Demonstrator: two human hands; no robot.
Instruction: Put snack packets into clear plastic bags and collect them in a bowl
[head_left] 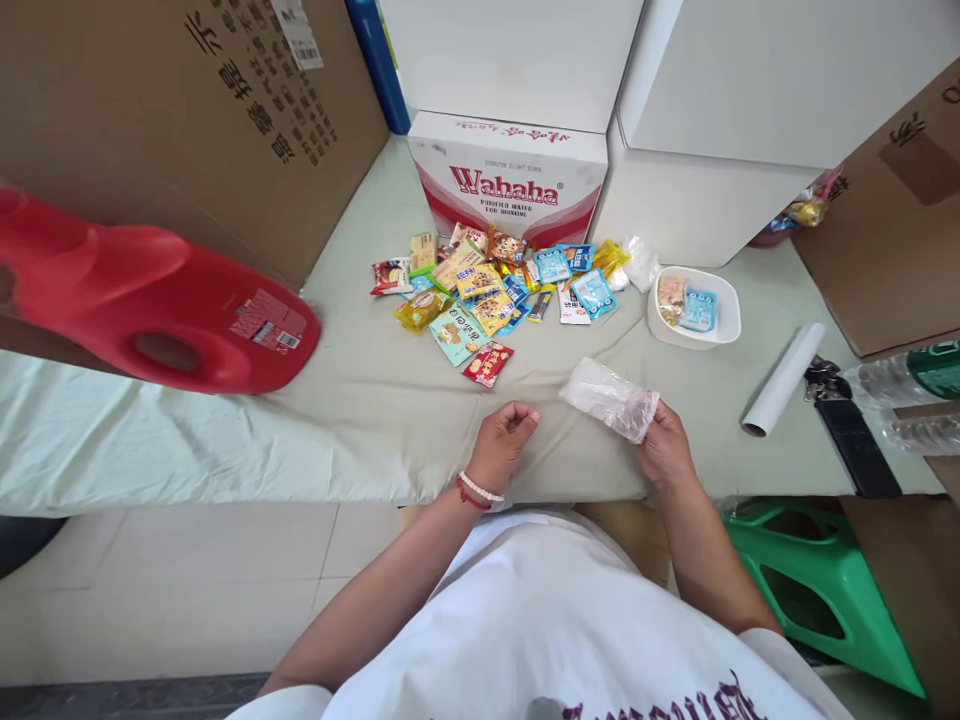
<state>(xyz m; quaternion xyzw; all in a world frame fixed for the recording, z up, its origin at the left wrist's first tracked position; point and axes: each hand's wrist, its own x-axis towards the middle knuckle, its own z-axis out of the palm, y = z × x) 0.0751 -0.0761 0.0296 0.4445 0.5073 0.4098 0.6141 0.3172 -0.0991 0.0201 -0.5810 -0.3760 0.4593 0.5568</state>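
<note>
My right hand (667, 447) grips one end of a thin, crumpled clear plastic bag (606, 398), which stretches out to the left just above the cloth. My left hand (501, 442), wearing a white bead bracelet and a red cord, is closed near the table's front edge, its thumb against the curled fingers and nothing showing in them. Beyond it a small red snack packet (488, 364) lies at the near end of a pile of colourful wrapped snacks (480, 282). A white plastic tub (725, 318) at the right holds a few snack packets.
A Wahaha carton (514, 180) stands behind the pile. At the left is a big red jug (202, 310). A white roll (784, 380), keys (826, 378), a black phone-like object (857, 448) and plastic bottles (885, 384) lie right. Below stands a green stool (847, 590).
</note>
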